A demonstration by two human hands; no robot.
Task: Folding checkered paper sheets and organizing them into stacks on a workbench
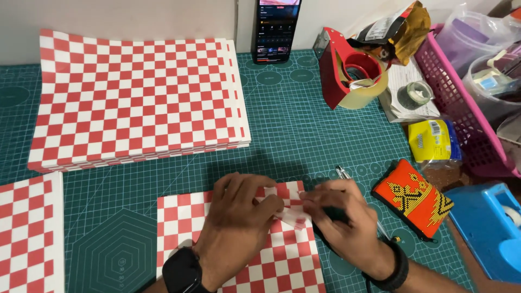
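Both hands meet low in the middle of the view, over a red and white checkered sheet (pixel 282 260) that lies flat on the green cutting mat (pixel 293 135) covering the bench. The left hand (pixel 239 217) comes up from the bottom edge with the palm down and the wrist bent a little to the right; a black watch (pixel 183 271) sits on this wrist. Its fingers (pixel 266 209) are curled and closed on the top right corner of the sheet, where the paper is folded up into a small crumpled flap (pixel 290 214). The right hand (pixel 339 222) comes in from the lower right, also palm down, with a black band (pixel 393 268) on the wrist. Its fingers (pixel 312 206) are closed on the same flap from the other side, so the fingertips of both hands almost touch each other.

A pen (pixel 344 173) lies on the mat partly under the right hand. Just right of this hand lies an orange beaded pouch (pixel 413 198). Behind the hands, well apart, a thick stack of the same checkered sheets (pixel 135 97) rests on the mat, and another stack (pixel 30 233) lies at the left edge. A red tape dispenser (pixel 353 70) stands at the back right, near a phone (pixel 277 27) leaning on the wall. A blue tape dispenser (pixel 488 228) is at the right edge.
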